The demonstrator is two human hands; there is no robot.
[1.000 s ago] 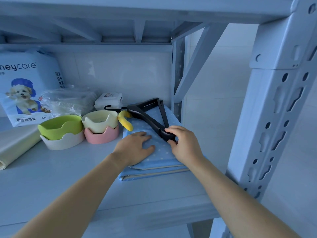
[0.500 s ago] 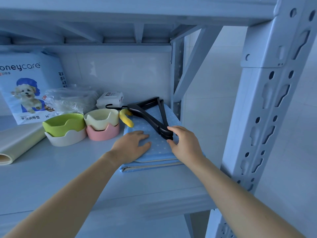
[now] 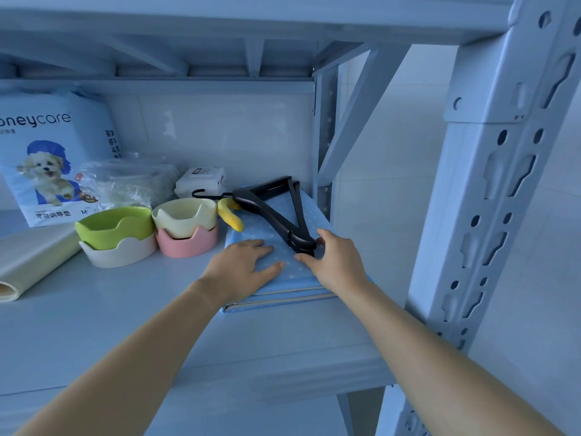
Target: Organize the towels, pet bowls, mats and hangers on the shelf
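Observation:
A stack of folded blue dotted mats [image 3: 283, 272] lies at the right end of the shelf [image 3: 110, 325]. Black hangers [image 3: 270, 206] lie on top of the mats, hooks pointing left, with a yellow hanger [image 3: 231, 217] beside them. My left hand [image 3: 243, 267] rests flat on the mats with fingers spread. My right hand [image 3: 333, 262] grips the near end of the black hangers between thumb and fingers. A green bowl [image 3: 116, 226] sits in a white bowl [image 3: 119, 251], and a cream bowl [image 3: 185, 215] sits in a pink bowl [image 3: 188, 243], left of the mats.
A pet pad bag [image 3: 47, 158], a clear plastic bag [image 3: 125, 180] and a white wipes pack [image 3: 201, 180] stand along the back. A rolled pale mat [image 3: 28, 256] lies at the left. The shelf's upright post [image 3: 481, 215] stands close on the right.
Both hands stay on the mats and hangers with barely any shift. My view has drifted slightly.

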